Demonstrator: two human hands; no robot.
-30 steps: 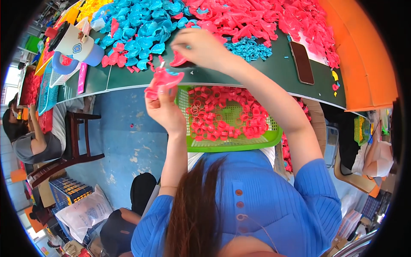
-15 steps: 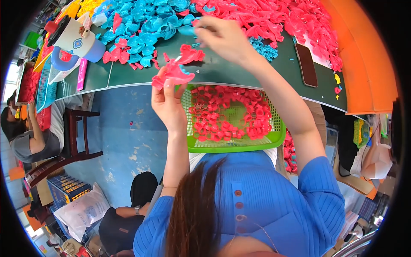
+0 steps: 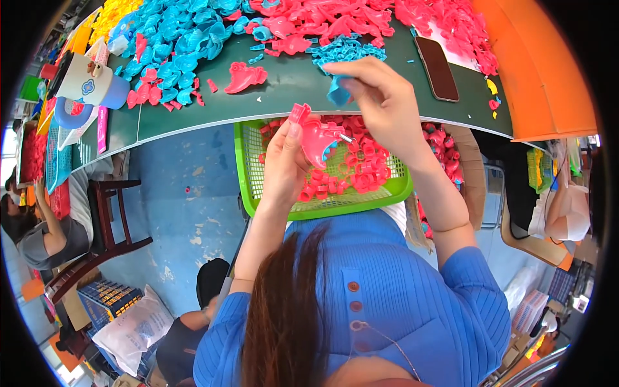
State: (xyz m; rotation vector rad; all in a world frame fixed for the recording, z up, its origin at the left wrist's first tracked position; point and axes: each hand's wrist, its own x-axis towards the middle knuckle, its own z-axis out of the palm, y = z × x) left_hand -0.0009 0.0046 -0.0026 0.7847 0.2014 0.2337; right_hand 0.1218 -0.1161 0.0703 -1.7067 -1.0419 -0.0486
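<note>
My left hand (image 3: 284,164) grips the pink part (image 3: 317,138) over the basket (image 3: 248,174), my right hand (image 3: 380,106) at its 2 o'clock pinches a blue piece (image 3: 338,90); I judge both light, stiff plastic, best held by their edges.

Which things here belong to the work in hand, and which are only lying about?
In use: left hand holding pink plastic part; right hand holding blue piece; green basket.
Lying about: phone; white cap; yellow parts.
</note>
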